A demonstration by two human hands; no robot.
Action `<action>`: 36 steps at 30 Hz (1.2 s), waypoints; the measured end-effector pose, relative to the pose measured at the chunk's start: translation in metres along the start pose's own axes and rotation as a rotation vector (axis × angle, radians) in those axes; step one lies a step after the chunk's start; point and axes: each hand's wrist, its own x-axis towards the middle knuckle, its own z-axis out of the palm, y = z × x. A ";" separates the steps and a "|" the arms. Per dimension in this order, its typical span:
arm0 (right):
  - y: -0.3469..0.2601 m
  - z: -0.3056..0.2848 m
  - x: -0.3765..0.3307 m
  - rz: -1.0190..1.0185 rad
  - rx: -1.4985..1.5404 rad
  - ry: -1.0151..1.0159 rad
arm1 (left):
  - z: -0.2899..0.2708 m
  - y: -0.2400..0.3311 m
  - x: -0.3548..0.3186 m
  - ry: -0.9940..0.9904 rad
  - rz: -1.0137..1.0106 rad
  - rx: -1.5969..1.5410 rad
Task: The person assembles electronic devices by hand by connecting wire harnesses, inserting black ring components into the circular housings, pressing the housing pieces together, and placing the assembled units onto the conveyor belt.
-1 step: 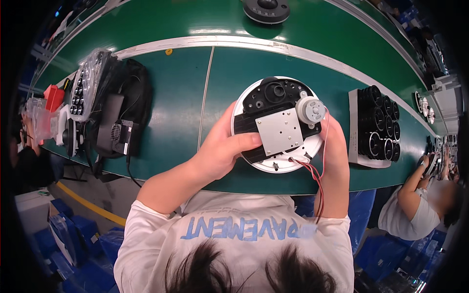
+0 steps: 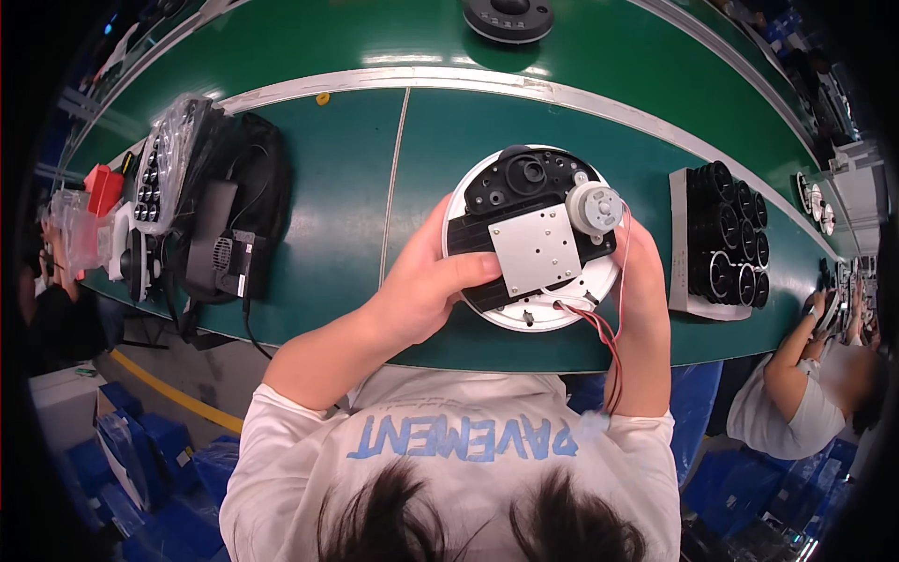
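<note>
Above the near side of the green bench I hold a round white-rimmed device base [image 2: 471,234] with black plastic parts inside. A square silver metal plate [image 2: 537,251] with screws lies across its middle, and a small cylindrical motor [image 2: 596,208] sits at its right. Red and dark wires [image 2: 609,351] hang from it toward my right forearm. My left hand [image 2: 426,286] grips the left edge, thumb resting on top beside the plate. On the right side, my right hand [image 2: 644,267] is wrapped round the edge, its fingers mostly hidden under the base.
To the right stands a white box [image 2: 679,244] of black ring-shaped parts [image 2: 726,234]. A black bag [image 2: 267,197], a power adapter and a plastic-wrapped tray [image 2: 173,164] lie left. Another round black device [image 2: 508,19] sits at the far side. Other people work at both sides.
</note>
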 end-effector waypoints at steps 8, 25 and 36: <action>0.008 0.004 0.002 0.017 0.268 -0.085 | 0.003 0.002 0.000 0.020 -0.009 -0.006; 0.037 -0.002 0.016 -0.044 -0.324 0.026 | -0.009 0.040 0.123 0.485 0.251 0.229; 0.050 0.005 0.036 -0.285 -0.936 -0.282 | -0.054 0.039 0.289 0.395 1.092 1.820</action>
